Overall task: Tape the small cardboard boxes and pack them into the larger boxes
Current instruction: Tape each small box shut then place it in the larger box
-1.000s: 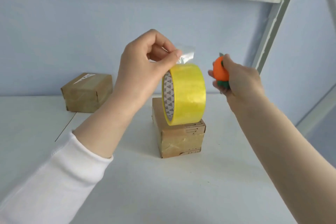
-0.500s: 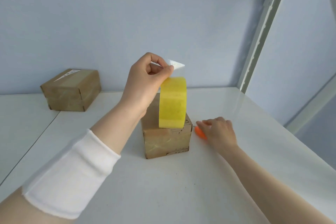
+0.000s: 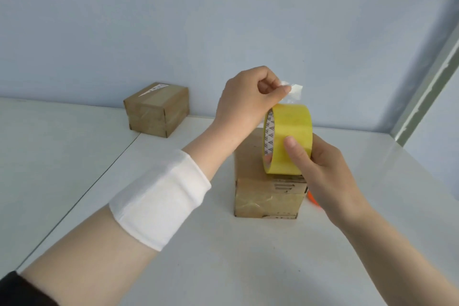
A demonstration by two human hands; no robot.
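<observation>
A small cardboard box (image 3: 269, 197) stands on the white table (image 3: 223, 256) in the middle. A yellow roll of tape (image 3: 290, 131) stands on edge on top of it. My left hand (image 3: 246, 99) pinches the loose clear tape end (image 3: 294, 89) just above the roll. My right hand (image 3: 320, 171) grips the roll from the right, thumb across its face. A second small cardboard box (image 3: 156, 109), taped shut, sits at the back left near the wall.
An orange cutter (image 3: 313, 200) lies on the table right of the middle box, mostly hidden behind my right wrist. A seam (image 3: 99, 179) runs between two table panels on the left. A metal shelf post (image 3: 427, 89) rises at the right.
My right hand set the orange cutter down beside the box, then rose and took hold of the tape roll. My left hand kept pinching the tape end.
</observation>
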